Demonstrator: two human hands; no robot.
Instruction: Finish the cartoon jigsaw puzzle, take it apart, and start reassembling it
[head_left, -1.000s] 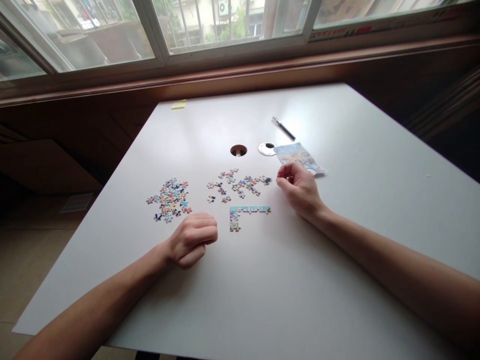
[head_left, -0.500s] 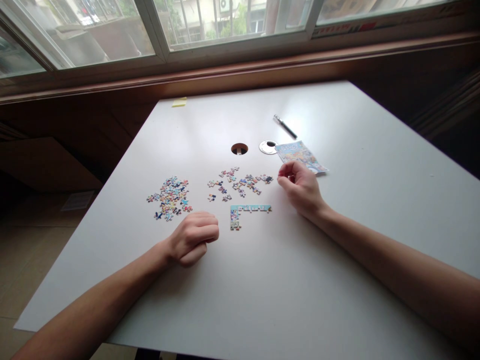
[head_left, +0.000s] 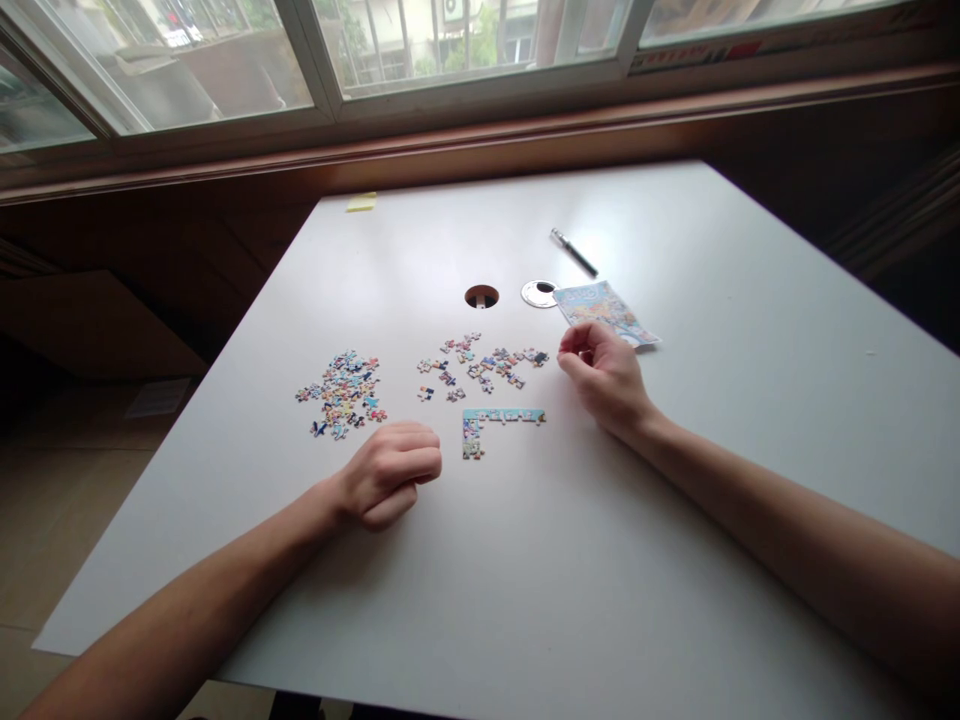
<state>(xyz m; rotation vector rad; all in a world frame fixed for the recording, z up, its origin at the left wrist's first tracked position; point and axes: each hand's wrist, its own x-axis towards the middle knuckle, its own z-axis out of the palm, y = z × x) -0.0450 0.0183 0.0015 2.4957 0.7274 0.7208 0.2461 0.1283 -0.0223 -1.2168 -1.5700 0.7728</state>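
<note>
My left hand (head_left: 394,475) rests on the white table in a loose fist, with nothing showing in its fingers. Just right of it lies an L-shaped strip of joined jigsaw pieces (head_left: 504,415), with a light blue top edge. Beyond that fist is a dense pile of loose jigsaw pieces (head_left: 346,390). A looser scatter of pieces (head_left: 495,368) lies between the two hands, farther back. My right hand (head_left: 600,375) is closed, thumb and forefinger curled together beside this scatter; whatever is between them, if anything, is hidden. Its knuckles overlap the near edge of a printed picture sheet (head_left: 606,310).
A dark pen (head_left: 574,253) lies behind the picture sheet. Left of the sheet are a round metal cover (head_left: 531,298) and an open cable hole (head_left: 481,297) in the table (head_left: 525,580). A yellow sticky note (head_left: 361,202) is at the far edge, below the window.
The whole view shifts very slightly. Both hands keep their poses, and the jigsaw pieces lie as before.
</note>
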